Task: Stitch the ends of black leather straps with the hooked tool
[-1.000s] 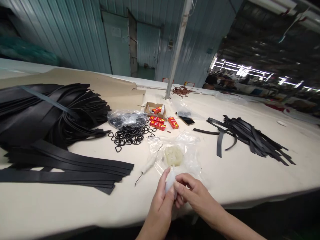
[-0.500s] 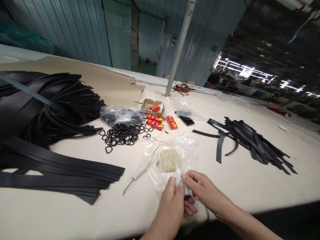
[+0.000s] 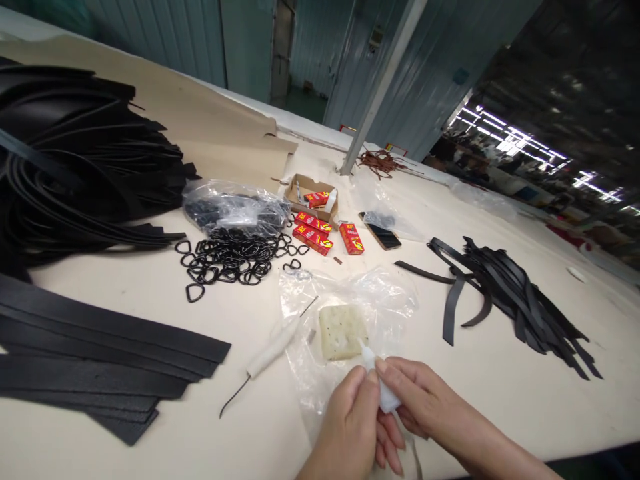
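Note:
A small white squeeze bottle with a thin nozzle is held between both hands, its tip pointing up and away over the edge of a pale yellowish block. My left hand pinches the bottle near its neck, with the lower fingers curled beneath. On the other side, my right hand grips it with thumb and fingers. I cannot tell whether the nozzle touches the block. The block lies on a crumpled clear plastic bag. Left of it rests a white-handled awl with a bent metal tip.
Black D-rings lie piled beside a filled plastic bag. Red small boxes, an open carton and a phone are farther back. Black straps lie right; wide black strips and a large bundle lie left.
The view has tilted and come closer, so things on the table sit larger and shifted. Both hands keep their grip on the bottle, whose nozzle stays by the block.

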The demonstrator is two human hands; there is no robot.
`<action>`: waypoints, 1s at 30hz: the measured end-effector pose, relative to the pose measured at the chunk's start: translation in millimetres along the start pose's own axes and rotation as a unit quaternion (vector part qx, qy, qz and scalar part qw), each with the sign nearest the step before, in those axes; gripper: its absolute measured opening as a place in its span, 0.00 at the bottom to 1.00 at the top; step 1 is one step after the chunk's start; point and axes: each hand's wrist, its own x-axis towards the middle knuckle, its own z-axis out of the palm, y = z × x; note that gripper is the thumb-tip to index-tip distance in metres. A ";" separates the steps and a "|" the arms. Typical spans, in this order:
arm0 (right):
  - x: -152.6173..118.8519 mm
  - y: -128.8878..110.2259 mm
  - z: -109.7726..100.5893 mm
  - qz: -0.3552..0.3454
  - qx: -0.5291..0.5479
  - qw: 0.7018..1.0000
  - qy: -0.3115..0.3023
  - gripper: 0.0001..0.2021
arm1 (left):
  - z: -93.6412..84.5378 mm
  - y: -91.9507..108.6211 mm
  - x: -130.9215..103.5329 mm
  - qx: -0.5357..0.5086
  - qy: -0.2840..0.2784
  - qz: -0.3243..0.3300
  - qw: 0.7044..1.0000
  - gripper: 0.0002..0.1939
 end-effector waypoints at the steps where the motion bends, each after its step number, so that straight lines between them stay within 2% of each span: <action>1: 0.5 -1.7 1.4 0.001 0.025 1.000 -0.016 0.24 | -0.2 -0.5 0.6 -0.006 0.000 0.000 1.000 0.26; 6: 4.8 -5.1 4.7 0.018 0.120 0.992 -0.042 0.25 | 4.6 -7.1 3.2 -0.051 0.006 -0.012 0.999 0.29; 11: 6.2 -5.6 2.8 0.056 0.127 0.990 -0.021 0.26 | 10.0 -18.9 6.1 -0.100 0.085 -0.068 0.989 0.39; 15: 6.5 -7.2 2.0 0.061 0.121 0.990 -0.026 0.26 | 6.1 -19.9 1.7 -0.115 0.070 -0.073 0.988 0.33; 21: 7.5 -10.9 2.1 0.062 0.111 0.991 -0.029 0.26 | 3.7 -18.1 -0.7 -0.117 0.075 -0.071 0.988 0.31; 26: 6.7 -13.2 0.4 0.075 0.095 0.993 -0.017 0.25 | 9.2 -17.3 0.2 -0.173 0.080 -0.098 0.977 0.32; 30: 6.4 -14.7 0.0 0.089 0.085 0.992 -0.006 0.25 | 12.6 -14.0 0.2 -0.201 0.067 -0.093 0.973 0.35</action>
